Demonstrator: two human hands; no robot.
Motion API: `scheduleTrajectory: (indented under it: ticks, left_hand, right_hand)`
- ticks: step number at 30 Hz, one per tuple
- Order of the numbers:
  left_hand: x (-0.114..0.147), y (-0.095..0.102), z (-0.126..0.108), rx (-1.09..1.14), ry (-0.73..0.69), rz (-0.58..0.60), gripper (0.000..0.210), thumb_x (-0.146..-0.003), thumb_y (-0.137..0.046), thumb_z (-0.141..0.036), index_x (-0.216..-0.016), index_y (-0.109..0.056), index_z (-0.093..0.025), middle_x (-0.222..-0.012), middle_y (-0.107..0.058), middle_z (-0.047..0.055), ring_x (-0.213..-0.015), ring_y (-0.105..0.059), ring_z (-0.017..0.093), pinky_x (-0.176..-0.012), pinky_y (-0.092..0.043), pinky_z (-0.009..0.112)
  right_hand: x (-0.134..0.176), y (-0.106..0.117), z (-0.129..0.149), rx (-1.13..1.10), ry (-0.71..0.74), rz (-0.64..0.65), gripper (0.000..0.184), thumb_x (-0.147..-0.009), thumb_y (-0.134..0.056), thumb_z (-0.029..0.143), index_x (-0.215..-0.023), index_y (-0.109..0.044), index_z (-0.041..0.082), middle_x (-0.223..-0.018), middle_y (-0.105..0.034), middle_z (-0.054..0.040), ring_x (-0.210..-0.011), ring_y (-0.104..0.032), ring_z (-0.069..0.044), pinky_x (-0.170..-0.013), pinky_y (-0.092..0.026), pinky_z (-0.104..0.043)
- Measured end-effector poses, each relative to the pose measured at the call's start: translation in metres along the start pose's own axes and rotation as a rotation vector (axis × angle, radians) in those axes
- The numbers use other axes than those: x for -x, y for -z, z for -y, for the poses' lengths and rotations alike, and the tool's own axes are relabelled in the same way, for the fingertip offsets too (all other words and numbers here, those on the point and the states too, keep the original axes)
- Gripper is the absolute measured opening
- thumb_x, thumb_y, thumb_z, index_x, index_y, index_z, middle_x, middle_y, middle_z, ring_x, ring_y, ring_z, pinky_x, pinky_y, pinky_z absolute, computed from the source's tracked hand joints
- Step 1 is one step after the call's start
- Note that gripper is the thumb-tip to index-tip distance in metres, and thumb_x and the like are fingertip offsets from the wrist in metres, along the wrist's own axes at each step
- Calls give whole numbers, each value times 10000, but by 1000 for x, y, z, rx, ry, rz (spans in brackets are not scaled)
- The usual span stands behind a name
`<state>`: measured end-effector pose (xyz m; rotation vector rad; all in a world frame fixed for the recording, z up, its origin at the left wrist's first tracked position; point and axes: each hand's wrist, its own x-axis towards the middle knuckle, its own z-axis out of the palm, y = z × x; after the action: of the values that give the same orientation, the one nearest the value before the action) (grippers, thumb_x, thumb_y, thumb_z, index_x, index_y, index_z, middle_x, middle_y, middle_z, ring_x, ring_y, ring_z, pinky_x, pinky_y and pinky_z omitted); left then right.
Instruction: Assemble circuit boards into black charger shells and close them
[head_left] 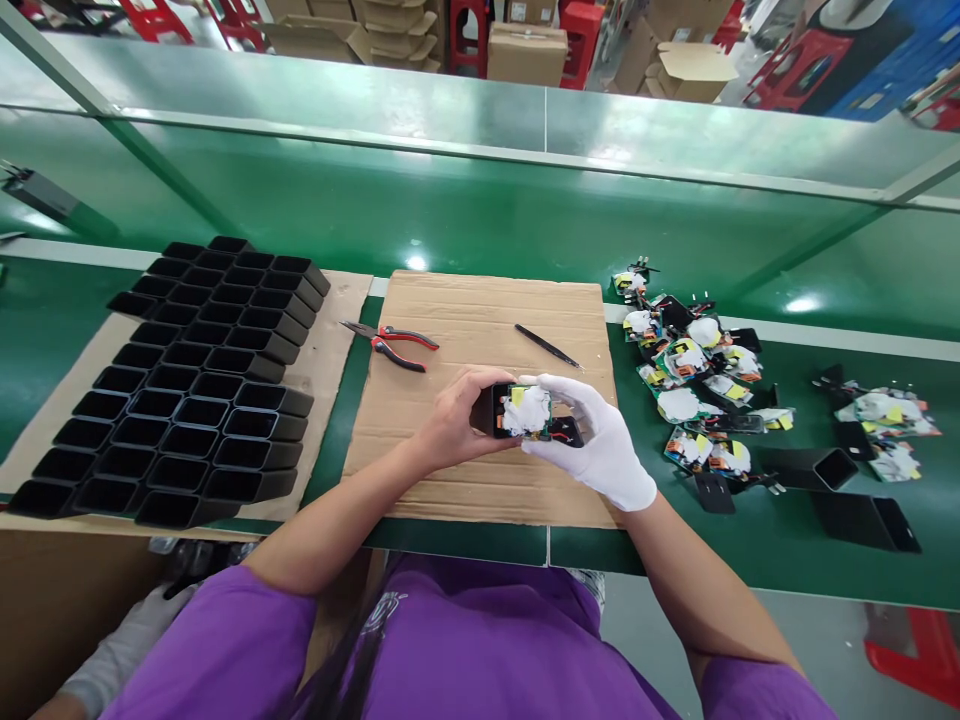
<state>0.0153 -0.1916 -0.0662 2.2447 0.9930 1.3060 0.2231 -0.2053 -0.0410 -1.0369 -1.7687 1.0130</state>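
Observation:
My bare left hand (459, 420) is wrapped round a black plastic case (487, 410), above the cardboard mat. A circuit board (527, 410) with white filler and a yellow patch sits at the case's open end, seemingly partly inside it. My right hand (596, 440), in a white glove, grips the board's other side, thumb and fingers at its edges. A black end piece (566, 431) with wires lies within the right hand's grasp. Beyond the hands, black tweezers (547, 345) and red-and-black long-nose pliers (391, 342) rest on the mat.
Rows of black open cases (187, 400) stand on cardboard at left. Several circuit boards (682, 360) are heaped at right, with two black cases (866, 522) near them. The cardboard mat (450, 490) lies before me. Another person's gloved hand (135, 640) shows at lower left.

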Motion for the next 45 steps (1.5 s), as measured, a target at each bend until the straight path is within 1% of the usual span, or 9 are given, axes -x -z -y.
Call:
scheduleTrajectory:
  ticks: [6, 22, 24, 27, 30, 33, 39, 42, 45]
  left_hand:
    - [0, -1, 1, -13, -14, 11, 561, -785, -765, -372, -1248, -494, -208, -1112, -684, 104, -1022, -657, 237, -867, -546, 379]
    - [5, -5, 2, 45, 71, 89, 562, -760, -742, -336, -1258, -516, -206, -1187, -683, 116, -1087, -666, 241, -932, -536, 369]
    - [5, -4, 1, 101, 159, 119, 476, -772, -693, -313, -1218, -571, -202, -1186, -693, 106, -1077, -667, 236, -934, -537, 360]
    - [1, -2, 0, 285, 448, 166, 347, -806, -608, -338, -1119, -649, -194, -1054, -742, 65, -935, -698, 221, -834, -570, 346]
    - [-7, 2, -1, 714, 786, 227, 386, -831, -519, -440, -1033, -680, -154, -921, -759, 93, -723, -711, 232, -574, -568, 326]
    - [-13, 5, -3, 1131, 974, 378, 489, -758, -522, -546, -967, -698, -140, -947, -760, 157, -703, -726, 291, -425, -506, 306]
    - [-10, 5, -15, 1382, 1102, 767, 558, -695, -578, -661, -912, -708, -163, -846, -766, 152, -674, -723, 297, -402, -487, 302]
    - [-8, 3, -18, 1380, 1111, 859, 626, -689, -572, -724, -959, -699, -173, -917, -770, 161, -672, -723, 301, -420, -510, 332]
    - [-6, 0, -15, 1339, 1080, 774, 643, -697, -602, -741, -999, -701, -181, -921, -763, 157, -699, -727, 305, -436, -531, 346]
  right_hand:
    - [-4, 2, 5, 104, 80, 36, 576, -757, -813, 271, -1291, -595, 289, -1220, -723, -32, -1074, -711, -229, -971, -579, -375]
    - [-9, -4, -2, 188, 27, 21, 486, -756, -806, 367, -1196, -625, 265, -1145, -724, -53, -1046, -699, -250, -948, -570, -413]
    - [-9, -5, -3, 190, -2, 21, 455, -763, -796, 391, -1167, -638, 255, -1095, -737, -59, -1008, -707, -254, -926, -574, -422]
    - [-11, -1, -2, 153, -31, 66, 477, -754, -800, 423, -1168, -648, 240, -1051, -744, -62, -950, -711, -247, -904, -577, -430]
    - [-14, 7, -2, 95, -33, 97, 554, -740, -808, 445, -1230, -641, 246, -1113, -716, -73, -957, -694, -244, -890, -576, -435]
    - [-16, 13, -5, 12, -35, 139, 571, -781, -771, 459, -1300, -615, 280, -1287, -640, -91, -1124, -639, -257, -915, -567, -423]
    - [-15, 6, -10, -294, -96, 485, 670, -720, -805, 531, -1303, -621, 257, -1318, -640, -82, -1211, -613, -267, -1060, -489, -439]
    - [-13, 1, -5, -384, -164, 495, 672, -663, -822, 589, -1218, -674, 240, -1198, -702, -71, -1157, -643, -275, -1057, -490, -448]
    - [-10, -1, -4, -378, -164, 395, 685, -639, -836, 589, -1202, -681, 231, -1177, -712, -72, -1133, -655, -281, -1026, -511, -443]
